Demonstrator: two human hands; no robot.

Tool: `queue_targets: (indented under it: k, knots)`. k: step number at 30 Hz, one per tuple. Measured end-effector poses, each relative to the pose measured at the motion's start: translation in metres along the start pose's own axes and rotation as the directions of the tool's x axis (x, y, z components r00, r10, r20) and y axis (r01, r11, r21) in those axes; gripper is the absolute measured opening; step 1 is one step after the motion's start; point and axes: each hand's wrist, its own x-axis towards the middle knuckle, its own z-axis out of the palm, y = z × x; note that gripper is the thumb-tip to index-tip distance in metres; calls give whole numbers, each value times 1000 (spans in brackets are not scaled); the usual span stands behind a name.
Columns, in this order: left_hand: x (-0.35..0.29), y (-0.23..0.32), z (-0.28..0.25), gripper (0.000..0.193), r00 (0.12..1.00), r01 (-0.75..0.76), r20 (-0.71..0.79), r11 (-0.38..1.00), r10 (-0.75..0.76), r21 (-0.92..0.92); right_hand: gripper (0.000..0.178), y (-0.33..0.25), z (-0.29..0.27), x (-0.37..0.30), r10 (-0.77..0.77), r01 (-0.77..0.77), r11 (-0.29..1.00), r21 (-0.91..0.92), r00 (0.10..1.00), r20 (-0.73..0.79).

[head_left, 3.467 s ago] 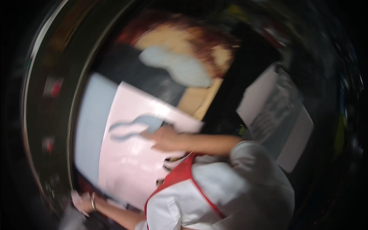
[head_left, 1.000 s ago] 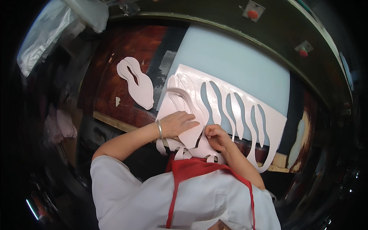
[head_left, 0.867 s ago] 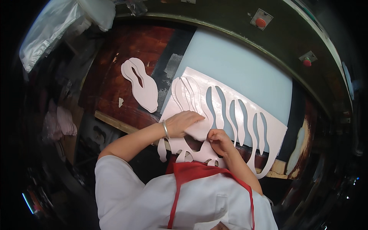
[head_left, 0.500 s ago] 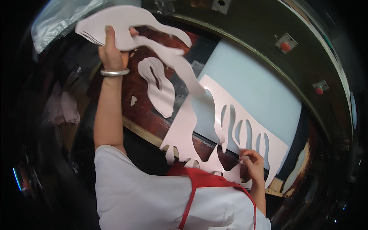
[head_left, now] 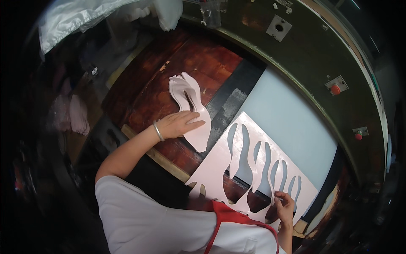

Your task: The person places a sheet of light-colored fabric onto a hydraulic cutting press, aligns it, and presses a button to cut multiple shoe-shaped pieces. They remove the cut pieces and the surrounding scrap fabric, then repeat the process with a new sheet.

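My left hand point(head_left: 179, 124) lies flat, fingers spread, on a small stack of pale pink wavy cut-out pieces point(head_left: 189, 101) on the dark wooden tabletop point(head_left: 211, 63). A metal bangle circles that wrist. My right hand point(head_left: 285, 206) pinches the near edge of a pale pink sheet point(head_left: 220, 158) with several long wavy holes cut out of it. The sheet lies partly on a light blue board point(head_left: 292, 122) and partly on the wood.
A dark green curved machine frame point(head_left: 313, 55) with red buttons point(head_left: 335, 89) runs behind the board. Clear plastic wrap point(head_left: 76, 17) hangs at top left. More pink pieces point(head_left: 74, 114) are stacked in the shadow at left. A wooden strip point(head_left: 160, 158) edges the table.
My left hand, which held a long pink cut-out piece high up, has come down and laid it on the stack. My right hand stays at the sheet's near edge.
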Motion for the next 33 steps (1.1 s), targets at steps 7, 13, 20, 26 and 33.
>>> queue_targets:
  k: [7, 13, 20, 26, 33]
  knots:
    - [-2, 29, -23, 82, 995, 83, 47, 986, -90, 141, 21, 31, -48, -24, -64, 63, 998, -13, 987, -147]
    - [-19, 155, 5, 36, 752, 507, -289, 800, -593, -322, 31, 132, -132, -69, -322, -296, 750, -591, 617, -718]
    - [-32, 271, 44, 46, 239, 590, -424, 478, -873, -651, 37, 170, -186, -35, -134, -220, 893, -393, 704, -697]
    - [-96, 381, 50, 30, 374, 597, 52, 197, -926, -778, 32, 145, -174, -27, -331, 148, 931, -334, 730, -598]
    - [-195, 461, 69, 19, 187, 220, 105, -62, -977, -973, 38, 112, -89, -81, -203, 196, 979, -55, 923, -328]
